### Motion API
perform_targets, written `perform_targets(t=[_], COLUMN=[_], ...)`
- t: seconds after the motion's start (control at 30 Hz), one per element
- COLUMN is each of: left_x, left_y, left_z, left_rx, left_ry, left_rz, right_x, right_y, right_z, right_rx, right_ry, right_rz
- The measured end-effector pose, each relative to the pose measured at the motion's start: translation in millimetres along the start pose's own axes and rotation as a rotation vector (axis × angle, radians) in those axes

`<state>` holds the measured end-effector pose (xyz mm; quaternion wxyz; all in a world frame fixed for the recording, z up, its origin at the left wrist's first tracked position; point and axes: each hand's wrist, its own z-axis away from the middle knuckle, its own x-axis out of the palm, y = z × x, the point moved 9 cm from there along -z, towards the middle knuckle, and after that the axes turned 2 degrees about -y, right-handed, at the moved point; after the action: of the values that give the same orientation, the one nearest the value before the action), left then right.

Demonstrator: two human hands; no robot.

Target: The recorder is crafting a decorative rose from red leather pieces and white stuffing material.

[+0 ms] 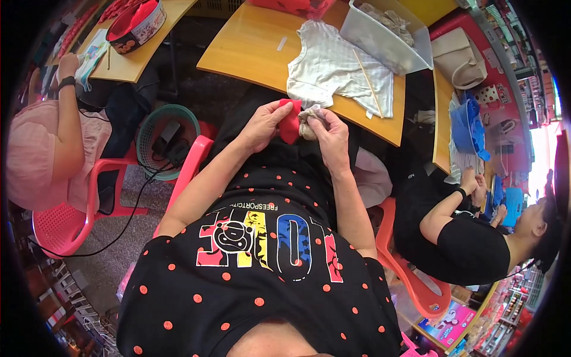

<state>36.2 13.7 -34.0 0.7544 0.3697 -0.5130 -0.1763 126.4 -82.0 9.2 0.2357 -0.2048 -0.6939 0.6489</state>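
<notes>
My left hand (260, 128) pinches a small piece of red cloth (290, 121) between thumb and fingers, just in front of the table's near edge. Beside it, my right hand (334, 141) is closed on a crumpled grey-beige cloth piece (308, 124). The two pieces meet or overlap between my hands; whether they are joined I cannot tell. Beyond my hands a white sleeveless garment (324, 62) lies spread on the wooden table (238, 44), its lower part reaching the edge. A thin wooden stick (367, 83) rests on top of it.
A translucent bin (386, 44) of beige cloth stands behind the garment, near a red container (297, 6). A green basket (168, 143) sits at left beside a pink chair (89, 196). People work on both sides; a blue bin (467, 128) stands at right.
</notes>
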Motion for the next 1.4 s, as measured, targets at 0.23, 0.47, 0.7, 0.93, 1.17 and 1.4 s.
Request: perform_targets(t=[0.23, 0.47, 0.7, 0.93, 1.17, 1.4], left_x=[-2.7, 1.0, 2.6, 7.6, 10.3, 4.6], left_y=[-0.6, -2.2, -6.6, -5.1, -5.0, -10.2], left_z=[-0.3, 0.8, 0.2, 0.3, 1.9, -1.9], left_rx=[0.014, -0.014, -0.037, 0.008, 0.005, -0.028], left_ry=[-0.027, -0.053, -0.052, -0.109, -0.079, -0.115], left_rz=[0.11, 0.053, 0.088, 0.027, -0.011, 0.154], right_x=[15.6, 22.3, 16.1, 12.6, 17.0, 11.7], right_y=[-21.8, -27.7, -23.7, -34.2, -20.6, 9.6], right_z=[5.8, 8.5, 7.7, 9.0, 8.1, 1.2], right_rx=[-0.107, -0.173, -0.093, -0.276, -0.183, -0.018], right_ry=[-0.115, -0.1, -0.031, 0.113, 0.013, -0.033], right_rz=[0.377, 0.474, 0.5, 0.772, 0.643, 0.401])
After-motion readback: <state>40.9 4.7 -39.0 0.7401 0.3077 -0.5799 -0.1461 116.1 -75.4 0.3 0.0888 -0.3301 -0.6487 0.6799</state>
